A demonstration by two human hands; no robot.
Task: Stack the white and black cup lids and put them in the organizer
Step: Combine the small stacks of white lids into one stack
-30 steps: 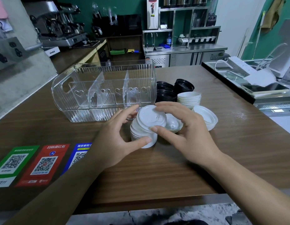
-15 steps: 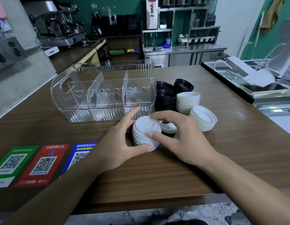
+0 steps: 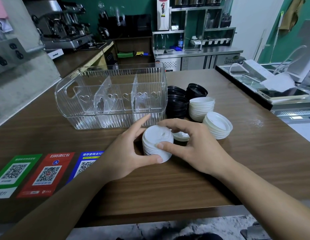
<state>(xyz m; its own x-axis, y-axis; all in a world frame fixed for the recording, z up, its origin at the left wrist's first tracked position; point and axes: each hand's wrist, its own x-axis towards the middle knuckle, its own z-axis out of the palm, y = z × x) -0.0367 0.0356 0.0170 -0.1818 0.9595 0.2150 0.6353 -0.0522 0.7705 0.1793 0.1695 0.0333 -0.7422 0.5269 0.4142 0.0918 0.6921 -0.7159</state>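
Note:
A stack of white cup lids (image 3: 156,142) stands on the wooden counter, tilted slightly. My left hand (image 3: 126,153) holds its left side, thumb under the front rim. My right hand (image 3: 194,146) grips it from the right, thumb on the stack's front. Behind my right fingers lies a loose white lid (image 3: 181,135). Further back stand two more white lid stacks (image 3: 201,108) (image 3: 218,125) and black lid stacks (image 3: 176,106) (image 3: 196,91). The clear plastic organizer (image 3: 91,116), with dividers, holds nothing visible.
QR-code stickers (image 3: 46,172) lie on the counter at the front left. An espresso machine (image 3: 64,28) stands on the back-left counter. A phone (image 3: 282,94) and white papers lie on the glass case at right.
Both hands have lowered the white stack and pressed it together on the counter; the top lid, raised and loose a second ago, now sits down on the stack.

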